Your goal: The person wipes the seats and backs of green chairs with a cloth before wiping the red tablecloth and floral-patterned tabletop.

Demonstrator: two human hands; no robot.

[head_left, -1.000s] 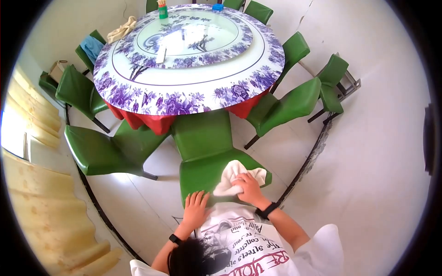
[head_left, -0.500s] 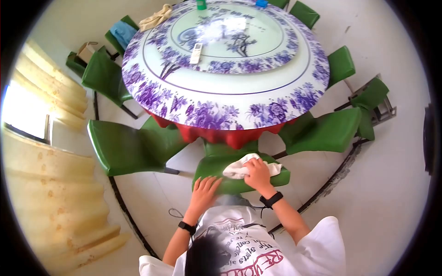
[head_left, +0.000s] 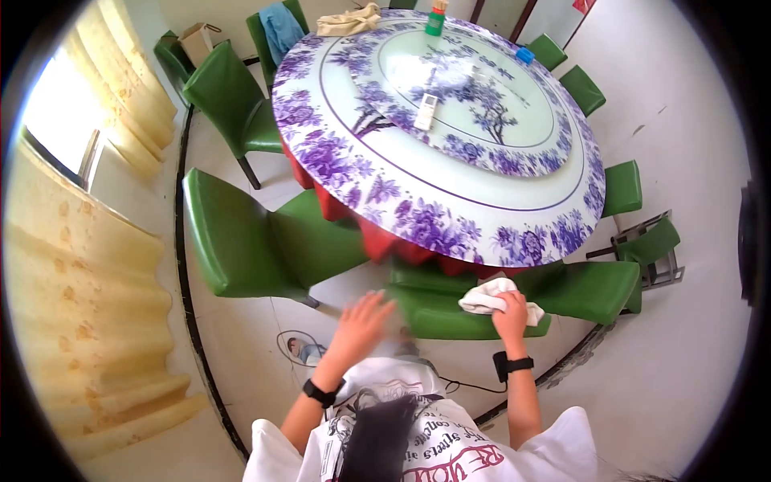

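Round dining table (head_left: 329, 157) with purple floral border noted, green chairs about it, one green seat (head_left: 442, 320) close to the person. White cloth (head_left: 484, 297) lies crumpled on that seat, right hand (head_left: 511, 317) closed over its near side; left hand (head_left: 361, 328), blurred, is well apart, fingers spread, nothing held. Cloth judged light, limp and unbreakable, likely to ruck or slip on smooth upholstery, best gripped at its bunched middle.

Dining room: round table (head_left: 490, 213) ringed by green chairs (head_left: 233, 233).
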